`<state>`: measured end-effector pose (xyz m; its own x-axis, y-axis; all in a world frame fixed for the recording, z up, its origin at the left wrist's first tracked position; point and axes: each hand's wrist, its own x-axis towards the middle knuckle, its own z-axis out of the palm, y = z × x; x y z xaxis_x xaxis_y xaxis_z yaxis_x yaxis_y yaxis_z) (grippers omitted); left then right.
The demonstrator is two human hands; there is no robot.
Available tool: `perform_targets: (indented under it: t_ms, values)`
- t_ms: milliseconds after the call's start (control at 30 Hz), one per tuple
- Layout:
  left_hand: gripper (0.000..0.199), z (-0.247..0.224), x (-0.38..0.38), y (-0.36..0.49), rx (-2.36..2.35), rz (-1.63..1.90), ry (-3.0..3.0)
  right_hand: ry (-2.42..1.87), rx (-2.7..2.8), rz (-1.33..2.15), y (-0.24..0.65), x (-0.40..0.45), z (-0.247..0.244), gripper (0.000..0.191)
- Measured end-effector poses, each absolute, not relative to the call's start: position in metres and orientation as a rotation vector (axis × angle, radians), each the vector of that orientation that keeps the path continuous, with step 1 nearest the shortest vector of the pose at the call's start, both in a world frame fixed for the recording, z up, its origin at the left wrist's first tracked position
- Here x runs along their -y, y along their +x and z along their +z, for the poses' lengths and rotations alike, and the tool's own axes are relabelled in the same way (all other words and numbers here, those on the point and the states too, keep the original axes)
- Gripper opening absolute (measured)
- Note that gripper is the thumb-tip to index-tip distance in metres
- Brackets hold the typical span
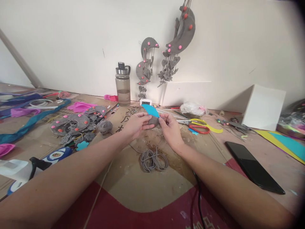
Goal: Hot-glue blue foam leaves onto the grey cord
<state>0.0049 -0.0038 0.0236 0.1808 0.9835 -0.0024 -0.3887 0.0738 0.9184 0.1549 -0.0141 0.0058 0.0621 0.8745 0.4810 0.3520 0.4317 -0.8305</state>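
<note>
A bright blue cut piece (150, 110), thin like felt or foam, is held up over the table together with a rounded grey piece (152, 122) just below it. My left hand (139, 124) grips their left side, thumb on top and fingers underneath. At the right corner, my right hand (169, 127) has its thumb and fingertips pinched on the blue piece's edge. A loose coil of grey yarn (153, 160) lies on the cardboard below my hands. A ball of grey yarn (105, 126) sits to the left.
Scissors (197, 125) and a black phone (252, 167) lie to the right. Grey crescents with pink dots (71, 124) and a blue-and-white tool (57, 154) are on the left. A bottle (123, 87) stands behind. A crescent ornament (187, 31) hangs against the wall.
</note>
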Motion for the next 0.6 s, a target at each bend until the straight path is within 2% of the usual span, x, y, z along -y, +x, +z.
perform_targets:
  t_ms: [300,500,600]
  values:
    - [0.013,0.013,-0.009,-0.009,-0.849,1.427,0.882,-1.163,1.677,0.573,0.152,0.028,0.010,0.018]
    - [0.023,0.004,-0.022,-0.018,-0.809,1.509,0.863,-1.090,1.836,0.453,0.144,0.051,0.010,0.016]
    - [0.021,0.003,-0.027,-0.021,-0.776,1.513,0.844,-1.064,1.882,0.400,0.144,0.056,0.008,0.017]
